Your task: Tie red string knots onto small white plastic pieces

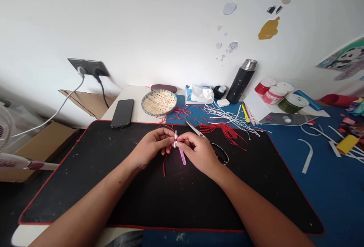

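My left hand [152,144] and my right hand [197,150] meet over the middle of a black mat [113,186]. Both are closed in a pinch on a small bundle of red and white paper strips [175,139] held between their fingertips. Red strips hang down from the bundle toward the mat. A pink stick [182,157] pokes out below my right hand's fingers. Scissors [209,142] lie on the mat just behind and partly under my right hand.
Loose red strips [227,130] and white strips [227,114] lie behind the scissors. A woven basket [159,102], a phone [123,113], a tissue pack [199,94], a black flask [241,81] and tape rolls [274,94] stand along the wall. Paper scraps [341,140] cover the blue surface at right.
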Motion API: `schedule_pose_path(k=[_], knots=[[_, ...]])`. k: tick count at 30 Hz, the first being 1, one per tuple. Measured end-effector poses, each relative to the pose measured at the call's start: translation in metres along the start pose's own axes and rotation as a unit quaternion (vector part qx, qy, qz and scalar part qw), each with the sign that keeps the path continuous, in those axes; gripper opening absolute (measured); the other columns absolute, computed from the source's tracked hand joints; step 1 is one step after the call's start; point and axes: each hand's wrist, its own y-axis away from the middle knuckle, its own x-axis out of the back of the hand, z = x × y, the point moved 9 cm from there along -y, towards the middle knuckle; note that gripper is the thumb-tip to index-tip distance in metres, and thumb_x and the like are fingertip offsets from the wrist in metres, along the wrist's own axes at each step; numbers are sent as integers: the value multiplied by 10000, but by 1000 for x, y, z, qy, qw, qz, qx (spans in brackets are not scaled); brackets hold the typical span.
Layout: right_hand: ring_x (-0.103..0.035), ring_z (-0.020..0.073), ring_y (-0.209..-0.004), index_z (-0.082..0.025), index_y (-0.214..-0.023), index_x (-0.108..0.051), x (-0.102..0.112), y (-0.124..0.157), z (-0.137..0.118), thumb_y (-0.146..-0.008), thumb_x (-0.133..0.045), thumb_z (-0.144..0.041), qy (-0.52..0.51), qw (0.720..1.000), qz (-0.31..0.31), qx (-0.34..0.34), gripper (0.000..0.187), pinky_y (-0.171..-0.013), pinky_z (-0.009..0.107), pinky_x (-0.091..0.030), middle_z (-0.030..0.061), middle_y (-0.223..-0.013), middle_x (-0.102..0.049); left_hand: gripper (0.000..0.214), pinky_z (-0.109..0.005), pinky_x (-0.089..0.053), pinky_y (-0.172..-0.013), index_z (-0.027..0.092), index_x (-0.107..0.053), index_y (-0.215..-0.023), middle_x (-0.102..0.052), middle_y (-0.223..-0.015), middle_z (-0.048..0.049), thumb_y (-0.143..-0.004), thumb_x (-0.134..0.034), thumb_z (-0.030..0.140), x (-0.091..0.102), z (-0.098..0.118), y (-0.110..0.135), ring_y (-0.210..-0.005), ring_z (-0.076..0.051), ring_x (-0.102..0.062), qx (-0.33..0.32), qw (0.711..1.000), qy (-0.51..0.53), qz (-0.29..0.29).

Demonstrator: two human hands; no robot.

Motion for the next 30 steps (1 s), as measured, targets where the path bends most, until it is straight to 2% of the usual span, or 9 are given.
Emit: schedule_pose_path(k=[4,8,12,19,30], knots=[[-650,155,-710,-230,-961,-740,2,0,-6,-1003,-654,-346,17,1000,6,23,150,-681,270,-448,1,-824,-753,397,-251,-393,-538,160,-694,-1043,-655,-727,2,-807,-854,435,0,1,1,-583,-122,-567,-6,1000,15,0],[-665,165,-708,-240,-981,-740,2,1,-7,-1000,-658,-346,30,999,7,20,136,-675,273,-450,0,-816,-762,446,-254,-400,-545,164,-690,-1162,-659,-737,3,-825,-844,412,1,3,2,-594,-127,-574,-17,1000,9,3],[-696,177,-767,-247,-1002,-743,0,1,-7,-1004,-657,-347,33,999,-1,22,132,-693,275,-462,8,-895,-790,529,-258,-406,-552,173,-670,-1284,-642,-705,14,-837,-831,406,1,6,4,-595,-134,-568,-27,1000,-6,8],[-702,189,-789,-246,-977,-744,-2,1,-10,-1019,-629,-343,50,998,-15,27,156,-683,278,-455,19,-919,-794,486,-274,-439,-580,170,-710,-1258,-656,-725,-1,-851,-807,417,0,4,3,-610,-143,-577,-29,999,-29,-8],[-675,172,-776,-226,-963,-737,-2,-1,-4,-1005,-629,-335,-22,999,-27,3,158,-705,269,-467,10,-890,-772,469,-269,-441,-579,168,-700,-1242,-672,-767,-9,-844,-823,382,-2,7,4,-620,-139,-588,-32,999,-11,-9]])
